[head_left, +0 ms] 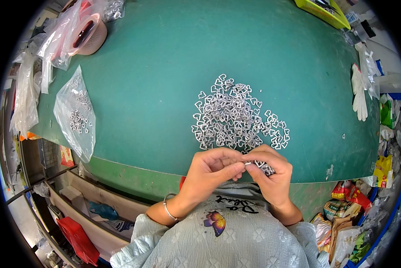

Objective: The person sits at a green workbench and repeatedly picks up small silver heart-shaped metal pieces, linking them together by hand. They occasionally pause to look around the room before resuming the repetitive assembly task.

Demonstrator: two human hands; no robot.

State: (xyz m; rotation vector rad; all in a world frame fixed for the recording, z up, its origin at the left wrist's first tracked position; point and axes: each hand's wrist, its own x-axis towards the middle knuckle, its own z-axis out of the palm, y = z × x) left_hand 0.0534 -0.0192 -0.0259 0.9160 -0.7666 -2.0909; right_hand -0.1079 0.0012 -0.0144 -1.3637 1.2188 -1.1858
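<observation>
A heap of small silver heart-shaped metal rings [229, 111] lies on the green tabletop, just beyond my hands. At the table's near edge, my left hand [211, 169] and my right hand [274, 172] meet, closed, with thumbs and fingertips close together. Between the fingertips is one small metal piece [248, 164], seen edge-on; it looks like one of the rings. Several more heart-shaped rings [265, 168] are gathered inside the curled fingers of my right hand. My fingers cover part of both.
On the left, a clear plastic bag [77, 118] holds more small metal pieces. Behind it stands a pink basket [93, 38] among plastic bags. A white glove [358, 94] lies at the right edge, a yellow-green tray [323, 12] at the far right. An open drawer [102, 210] is below left.
</observation>
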